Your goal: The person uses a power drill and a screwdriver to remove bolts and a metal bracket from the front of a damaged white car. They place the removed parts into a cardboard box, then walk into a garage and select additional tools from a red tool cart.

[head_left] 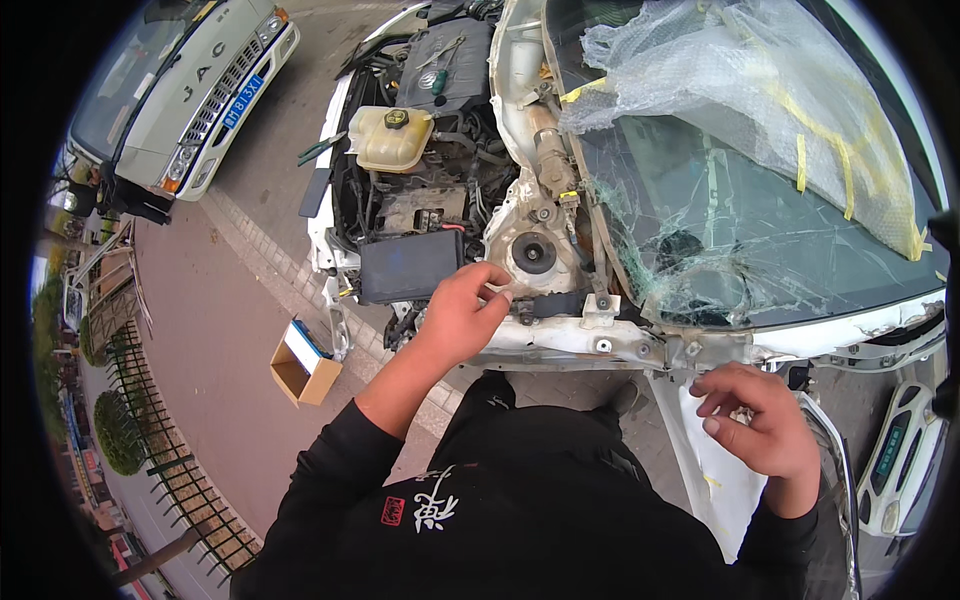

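My left hand [465, 313] is above the edge of the engine bay, between a black rectangular box cover [410, 267] and the round strut mount [533, 253]. Its fingers are loosely bent, with thumb and forefinger apart and nothing visible between them. Over a white body panel [708, 470] beside the car, my right hand [757, 425] has its fingers curled inward. A small pale thing shows in its palm, too covered to name. Before me, the white fender rail [560, 338] is bare and dirty.
The windshield [720, 210] is shattered near its lower corner and partly covered by taped bubble wrap [760, 90]. A yellowish coolant tank [392, 138] and pliers [322, 149] are at the front. An open cardboard box [307, 375] stands on the paving; a white truck [190, 95] is parked beyond.
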The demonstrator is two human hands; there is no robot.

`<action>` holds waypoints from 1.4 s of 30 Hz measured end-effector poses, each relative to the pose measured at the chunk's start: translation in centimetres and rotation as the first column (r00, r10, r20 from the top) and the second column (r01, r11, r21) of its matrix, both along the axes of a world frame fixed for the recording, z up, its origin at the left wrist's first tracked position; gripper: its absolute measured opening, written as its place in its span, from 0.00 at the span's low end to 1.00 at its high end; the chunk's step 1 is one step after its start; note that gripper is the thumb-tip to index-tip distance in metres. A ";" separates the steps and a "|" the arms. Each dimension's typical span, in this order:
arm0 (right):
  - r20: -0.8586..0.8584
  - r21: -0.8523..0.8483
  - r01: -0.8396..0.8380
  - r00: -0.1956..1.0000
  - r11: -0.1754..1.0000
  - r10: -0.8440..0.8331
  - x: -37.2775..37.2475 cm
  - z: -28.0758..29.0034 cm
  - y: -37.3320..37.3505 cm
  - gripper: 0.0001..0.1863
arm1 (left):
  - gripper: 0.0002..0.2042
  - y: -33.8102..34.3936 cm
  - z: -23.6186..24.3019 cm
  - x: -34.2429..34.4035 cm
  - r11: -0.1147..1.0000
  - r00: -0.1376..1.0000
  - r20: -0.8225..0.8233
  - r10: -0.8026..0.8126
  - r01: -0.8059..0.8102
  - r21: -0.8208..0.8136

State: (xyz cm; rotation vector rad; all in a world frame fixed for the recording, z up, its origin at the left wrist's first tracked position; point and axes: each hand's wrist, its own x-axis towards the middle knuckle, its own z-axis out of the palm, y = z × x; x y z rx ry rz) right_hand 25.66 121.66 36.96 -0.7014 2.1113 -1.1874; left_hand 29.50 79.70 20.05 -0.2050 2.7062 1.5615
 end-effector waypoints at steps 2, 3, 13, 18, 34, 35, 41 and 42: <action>0.172 -0.025 0.205 0.965 0.978 -0.198 -0.4 -5.8 -6.8 0.24 | 0.13 -2.9 -1.6 -2.0 0.999 0.998 0.062 -0.018 0.015 0.044; 0.181 0.014 0.313 0.933 0.950 -0.310 -1.2 -8.8 -10.3 0.27 | 0.13 -4.4 -2.2 -3.4 0.998 0.997 0.071 -0.036 0.032 0.056; 0.745 -0.025 0.772 0.438 0.636 -0.503 -12.0 -24.8 -27.3 0.45 | 0.24 -6.8 -9.3 -25.9 0.978 0.996 0.022 -0.085 0.088 -0.188; 0.689 -0.010 0.833 0.406 0.553 -0.600 -13.7 -27.7 -30.2 0.42 | 0.32 -6.2 -10.5 -33.0 0.874 0.966 0.214 -0.144 0.225 -0.430; 0.852 -0.081 0.979 0.166 0.188 -0.497 -14.8 -29.9 -32.0 0.07 | 0.27 -4.4 -12.0 -36.5 0.791 0.919 0.315 -0.237 0.371 -0.486; 0.849 -0.072 0.981 0.155 0.181 -0.505 -14.9 -29.9 -32.2 0.07 | 0.27 -4.6 -12.0 -36.5 0.794 0.918 0.309 -0.250 0.377 -0.477; 0.828 -0.089 0.979 0.174 0.181 -0.533 -15.1 -30.4 -32.0 0.09 | 0.31 -6.7 -12.5 -37.8 0.748 0.890 0.264 -0.372 0.456 -0.482; 0.832 -0.069 0.980 0.160 0.188 -0.531 -15.0 -30.4 -31.6 0.08 | 0.33 -6.8 -12.6 -38.2 0.754 0.885 0.274 -0.376 0.465 -0.464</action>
